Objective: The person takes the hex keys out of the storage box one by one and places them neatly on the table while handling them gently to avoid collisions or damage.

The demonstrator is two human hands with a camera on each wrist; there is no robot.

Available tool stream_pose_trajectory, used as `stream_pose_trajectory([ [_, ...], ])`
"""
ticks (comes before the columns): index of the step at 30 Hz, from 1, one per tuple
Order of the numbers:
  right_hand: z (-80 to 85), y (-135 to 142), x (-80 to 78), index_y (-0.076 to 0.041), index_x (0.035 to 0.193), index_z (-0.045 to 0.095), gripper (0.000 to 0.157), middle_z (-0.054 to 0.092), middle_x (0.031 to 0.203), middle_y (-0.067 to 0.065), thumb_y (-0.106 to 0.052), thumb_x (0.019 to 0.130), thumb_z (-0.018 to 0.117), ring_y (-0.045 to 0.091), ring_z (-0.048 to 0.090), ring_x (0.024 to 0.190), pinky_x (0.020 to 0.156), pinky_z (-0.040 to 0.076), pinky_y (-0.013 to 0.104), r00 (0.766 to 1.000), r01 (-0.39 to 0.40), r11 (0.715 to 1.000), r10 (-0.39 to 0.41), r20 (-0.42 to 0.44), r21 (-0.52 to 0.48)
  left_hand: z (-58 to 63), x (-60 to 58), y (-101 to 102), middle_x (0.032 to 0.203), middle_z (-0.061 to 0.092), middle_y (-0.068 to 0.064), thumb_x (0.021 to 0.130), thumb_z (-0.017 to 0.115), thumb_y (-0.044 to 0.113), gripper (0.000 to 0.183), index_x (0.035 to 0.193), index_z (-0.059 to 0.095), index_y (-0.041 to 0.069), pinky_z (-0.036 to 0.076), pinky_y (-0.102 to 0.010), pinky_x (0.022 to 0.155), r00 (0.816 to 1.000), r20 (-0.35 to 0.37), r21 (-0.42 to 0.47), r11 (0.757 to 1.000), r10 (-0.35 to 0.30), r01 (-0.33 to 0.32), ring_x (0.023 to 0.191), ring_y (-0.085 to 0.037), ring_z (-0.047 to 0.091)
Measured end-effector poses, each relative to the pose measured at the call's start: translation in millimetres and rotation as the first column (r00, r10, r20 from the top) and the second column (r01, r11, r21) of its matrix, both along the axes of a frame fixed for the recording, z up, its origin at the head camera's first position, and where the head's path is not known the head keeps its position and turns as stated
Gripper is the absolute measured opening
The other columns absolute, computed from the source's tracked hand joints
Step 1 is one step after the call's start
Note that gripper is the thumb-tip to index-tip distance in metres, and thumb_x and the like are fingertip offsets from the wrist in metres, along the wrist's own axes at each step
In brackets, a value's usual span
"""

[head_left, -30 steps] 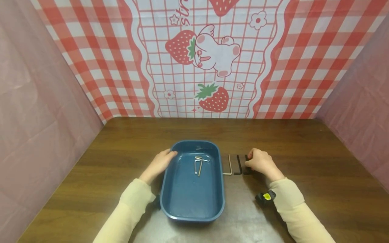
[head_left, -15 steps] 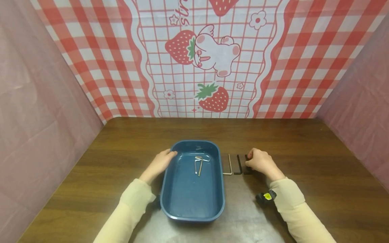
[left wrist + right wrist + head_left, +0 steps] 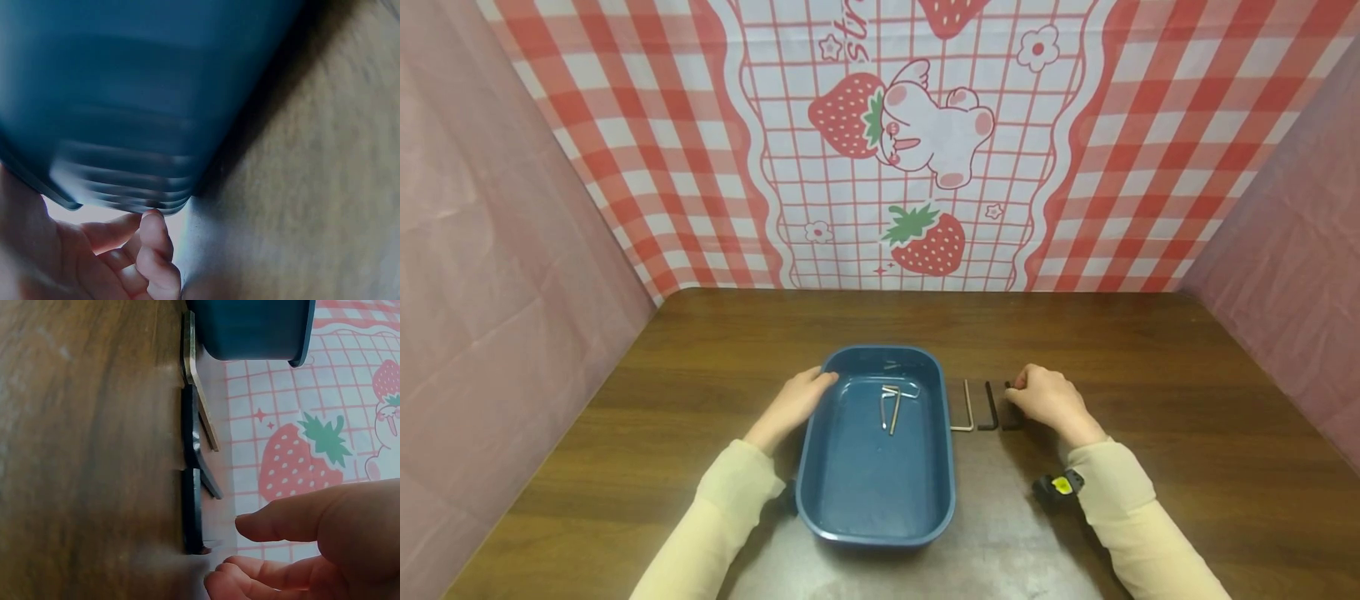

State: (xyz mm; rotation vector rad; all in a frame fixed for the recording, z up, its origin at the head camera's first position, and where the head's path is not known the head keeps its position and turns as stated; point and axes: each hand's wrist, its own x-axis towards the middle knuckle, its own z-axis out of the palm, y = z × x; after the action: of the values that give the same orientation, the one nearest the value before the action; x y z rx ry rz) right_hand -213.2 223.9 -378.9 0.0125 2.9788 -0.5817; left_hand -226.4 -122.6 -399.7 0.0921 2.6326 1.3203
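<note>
My left hand (image 3: 793,406) grips the far left side of a blue plastic tray (image 3: 808,467), thumb at the rim and curled fingers against the outer wall in the left wrist view. Shiny hex keys (image 3: 895,412) lie in the tray. To its right stand three hex keys in a row: a silver one (image 3: 967,406), a black one (image 3: 992,406) and a second black one (image 3: 1011,427). My right hand (image 3: 1048,400) is at this last key and partly covers it. In the right wrist view its thumb (image 3: 275,520) and fingers are apart, close beside the key's far end.
The brown wooden table (image 3: 700,333) ends at a red-and-white checked cloth (image 3: 692,167) with strawberry prints. Pink curtains (image 3: 497,275) hang at both sides. A dark wrist device with a yellow patch (image 3: 1062,485) sits at my right cuff.
My right hand has shifted very slightly to the right at the last black hex key. The left hand, the tray and the other keys stay in place.
</note>
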Motion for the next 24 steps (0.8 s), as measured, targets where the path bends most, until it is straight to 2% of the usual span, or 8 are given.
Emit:
stream_pose_trajectory([
  [4, 3.9, -2.2, 0.9, -0.004, 0.092, 0.060, 0.025, 0.064, 0.093, 0.018, -0.027, 0.082, 0.056, 0.034, 0.060, 0.078, 0.061, 0.045, 0.046, 0.999, 0.020, 1.000, -0.019, -0.051, 0.018, 0.0, -0.1, 0.3, 0.117, 0.059, -0.015, 0.093, 0.037, 0.040, 0.049, 0.121, 0.054, 0.004, 0.042, -0.047, 0.090, 1.000, -0.004, -0.004, 1.000, 0.003, -0.003, 0.106, -0.029, 0.056],
  [16, 13.5, -9.6, 3.4, -0.005, 0.091, 0.061, 0.019, 0.063, 0.080, 0.010, -0.020, 0.080, 0.056, 0.031, 0.059, 0.070, 0.052, 0.044, 0.043, 0.961, 0.009, 1.000, -0.011, -0.275, -0.009, -0.6, -0.8, -0.3, 0.120, 0.057, -0.016, 0.094, 0.036, 0.039, 0.050, 0.123, 0.052, 0.003, 0.041, -0.048, 0.092, 1.000, -0.006, -0.004, 1.000, 0.000, 0.000, 0.110, -0.032, 0.054],
  [19, 13.4, -12.0, 3.3, -0.005, 0.087, 0.062, 0.014, 0.062, 0.078, 0.009, -0.016, 0.079, 0.058, 0.027, 0.059, 0.070, 0.057, 0.044, 0.043, 0.928, -0.031, 1.000, 0.029, -0.371, 0.000, -1.7, -0.7, -0.7, 0.122, 0.057, -0.017, 0.094, 0.036, 0.039, 0.050, 0.124, 0.052, 0.003, 0.040, -0.049, 0.093, 1.000, -0.007, -0.002, 1.000, -0.001, 0.001, 0.111, -0.032, 0.054],
  [24, 15.6, -20.3, 4.0, -0.005, 0.083, 0.062, 0.007, 0.060, 0.078, 0.009, -0.009, 0.078, 0.060, 0.026, 0.059, 0.076, 0.068, 0.041, 0.047, 0.834, -0.118, 0.993, 0.100, -0.543, 0.001, -1.5, -0.4, -0.1, 0.121, 0.057, -0.016, 0.094, 0.037, 0.039, 0.049, 0.124, 0.052, 0.003, 0.041, -0.048, 0.093, 1.000, -0.006, 0.001, 1.000, -0.006, 0.006, 0.109, -0.031, 0.055],
])
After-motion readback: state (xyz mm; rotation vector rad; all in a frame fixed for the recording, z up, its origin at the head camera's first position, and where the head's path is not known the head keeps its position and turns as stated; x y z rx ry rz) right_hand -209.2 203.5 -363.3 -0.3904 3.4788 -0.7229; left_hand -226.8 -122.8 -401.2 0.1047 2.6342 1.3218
